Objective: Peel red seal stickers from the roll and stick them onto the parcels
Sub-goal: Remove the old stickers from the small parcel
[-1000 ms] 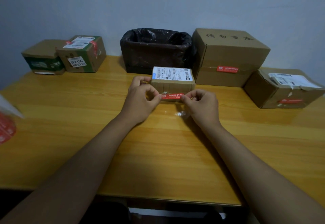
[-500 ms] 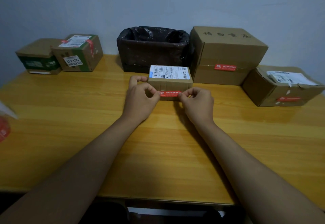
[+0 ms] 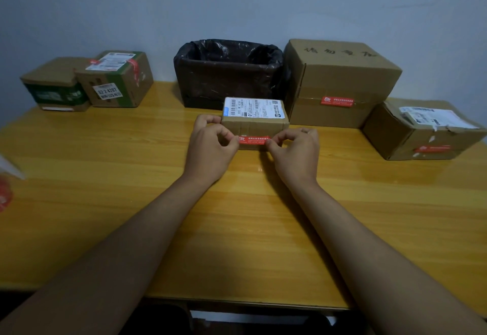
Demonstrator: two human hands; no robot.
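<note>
A small brown parcel (image 3: 254, 123) with a white shipping label on top sits at the table's centre. A red seal sticker (image 3: 254, 140) lies stretched across its front face. My left hand (image 3: 210, 147) pinches the sticker's left end between thumb and forefinger. My right hand (image 3: 296, 151) pinches its right end the same way. The red sticker roll (image 3: 4, 195) shows blurred at the far left edge of the view.
A black-lined bin (image 3: 229, 71) stands behind the parcel. A large box (image 3: 340, 82) and a torn box (image 3: 421, 129), both with red seals, sit right. Two small boxes (image 3: 87, 82) stand at the back left on the wooden table (image 3: 237, 229).
Both hands carried the sticker a little forward, against the parcel's front face. The small clear scrap seen under my right hand a second ago is no longer visible.
</note>
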